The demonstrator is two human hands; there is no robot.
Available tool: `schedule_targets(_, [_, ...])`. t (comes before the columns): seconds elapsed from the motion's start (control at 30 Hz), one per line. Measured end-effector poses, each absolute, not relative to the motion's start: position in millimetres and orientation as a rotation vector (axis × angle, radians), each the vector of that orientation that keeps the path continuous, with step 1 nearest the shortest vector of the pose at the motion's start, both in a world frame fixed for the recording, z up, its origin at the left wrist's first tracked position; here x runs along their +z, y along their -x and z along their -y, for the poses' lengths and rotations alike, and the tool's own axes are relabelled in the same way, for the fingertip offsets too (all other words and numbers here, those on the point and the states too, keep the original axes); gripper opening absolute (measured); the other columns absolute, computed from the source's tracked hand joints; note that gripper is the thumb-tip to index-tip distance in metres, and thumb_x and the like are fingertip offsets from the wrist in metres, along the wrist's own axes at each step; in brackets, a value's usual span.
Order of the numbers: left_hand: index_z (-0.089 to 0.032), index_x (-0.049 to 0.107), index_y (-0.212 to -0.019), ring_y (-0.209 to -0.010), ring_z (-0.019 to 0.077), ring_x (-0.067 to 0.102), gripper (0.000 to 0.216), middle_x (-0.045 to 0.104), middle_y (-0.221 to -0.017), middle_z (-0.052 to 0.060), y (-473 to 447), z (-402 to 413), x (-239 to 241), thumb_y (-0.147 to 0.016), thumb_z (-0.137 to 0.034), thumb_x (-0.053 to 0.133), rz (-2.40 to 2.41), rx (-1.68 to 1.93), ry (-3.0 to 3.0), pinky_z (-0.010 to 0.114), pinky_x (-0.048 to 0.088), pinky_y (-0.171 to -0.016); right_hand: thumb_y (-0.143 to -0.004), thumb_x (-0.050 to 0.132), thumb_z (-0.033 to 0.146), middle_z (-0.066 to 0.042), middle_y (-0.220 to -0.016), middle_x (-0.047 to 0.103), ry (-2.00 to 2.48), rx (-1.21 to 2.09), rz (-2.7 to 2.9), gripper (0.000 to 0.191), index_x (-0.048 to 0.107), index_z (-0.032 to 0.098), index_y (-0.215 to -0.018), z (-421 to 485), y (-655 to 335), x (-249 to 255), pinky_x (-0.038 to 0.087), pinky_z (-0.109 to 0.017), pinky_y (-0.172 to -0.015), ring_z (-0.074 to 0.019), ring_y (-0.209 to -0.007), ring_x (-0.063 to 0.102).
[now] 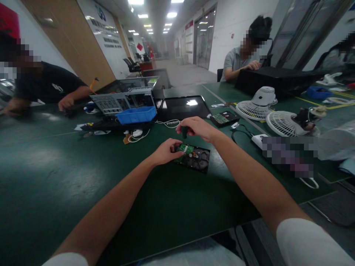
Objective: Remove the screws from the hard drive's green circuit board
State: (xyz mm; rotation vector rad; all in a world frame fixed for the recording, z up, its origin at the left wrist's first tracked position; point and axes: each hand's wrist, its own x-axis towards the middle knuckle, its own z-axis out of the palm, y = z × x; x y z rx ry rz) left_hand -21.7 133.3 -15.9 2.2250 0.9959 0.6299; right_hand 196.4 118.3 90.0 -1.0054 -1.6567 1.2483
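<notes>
A hard drive (197, 159) lies on the green table with its green circuit board facing up. My left hand (166, 151) grips its left end, thumb resting over the board. Above the board, my right hand (195, 128) is closed around the dark green handle of a screwdriver (184, 132). The screwdriver stands upright, its tip pointing down at the board's far edge; whether the tip sits in a screw is too small to tell.
Beyond my hands are a blue bin (136, 115), an open computer case (124, 99), a black panel (184, 107) and a second hard drive (224, 118). White fan parts (255, 107) and a power strip (260, 140) lie right. Two people sit across the table.
</notes>
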Motion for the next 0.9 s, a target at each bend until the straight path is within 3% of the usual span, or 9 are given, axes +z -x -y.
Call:
schedule_targets(0.2, [-0.018,0.055,-0.142,-0.105,0.0278,0.061,0.078,0.057,-0.127,0.013,21,-117,-1,-0.08,-0.06,0.079,-1.201,0.642,-2.352,0.043,0.053,-0.092,-0.09,0.06,0.029,-0.009,-0.087,0.074,1.031,1.332,1.639,0.023,0.075,0.018,-0.077,-120,-199,89,0.028,-0.028,-0.043,-0.0118,-0.053,0.05])
schedule_targets(0.33, [-0.017,0.057,-0.135,-0.122,0.0378,0.052,0.071,0.057,-0.127,0.016,19,-99,11,-0.079,-0.054,0.08,-1.415,0.767,-2.543,0.053,0.044,-0.107,-0.091,0.06,0.03,-0.01,-0.084,0.072,1.044,1.385,1.592,0.021,0.075,0.017,-0.081,-119,-200,93,0.029,-0.03,-0.042,-0.0121,-0.049,0.048])
schedule_targets(0.53, [-0.022,0.066,-0.124,-0.113,0.033,0.057,0.029,0.061,-0.122,0.013,19,-60,19,-0.099,-0.032,0.056,-1.268,0.811,-2.693,0.05,0.049,-0.101,-0.09,0.062,0.033,-0.009,-0.082,0.071,1.009,1.483,1.565,0.022,0.075,0.017,-0.084,-120,-204,93,0.037,-0.027,-0.042,-0.0132,-0.052,0.055])
schedule_targets(0.67, [-0.025,0.063,-0.133,-0.111,0.0307,0.064,0.034,0.059,-0.132,0.013,22,-37,11,-0.102,-0.036,0.052,-1.114,0.776,-2.702,0.045,0.055,-0.092,-0.09,0.062,0.037,-0.011,-0.09,0.072,0.993,1.522,1.564,0.026,0.075,0.015,-0.085,-123,-205,90,0.038,-0.025,-0.041,-0.0124,-0.051,0.058])
schedule_targets(0.77, [-0.028,0.059,-0.139,-0.106,0.0306,0.067,0.046,0.055,-0.141,0.012,23,-34,5,-0.099,-0.05,0.059,-1.145,0.686,-2.686,0.043,0.059,-0.082,-0.092,0.06,0.036,-0.013,-0.097,0.074,0.996,1.555,1.554,0.027,0.073,0.013,-0.087,-123,-205,90,0.039,-0.025,-0.041,-0.0122,-0.053,0.058])
schedule_targets(0.9, [-0.026,0.056,-0.141,-0.103,0.0298,0.069,0.064,0.053,-0.142,0.012,27,-45,-2,-0.09,-0.065,0.066,-1.253,0.649,-2.609,0.044,0.061,-0.082,-0.094,0.058,0.034,-0.014,-0.097,0.076,0.989,1.596,1.537,0.025,0.07,0.013,-0.088,-121,-204,94,0.04,-0.025,-0.041,-0.0122,-0.052,0.058])
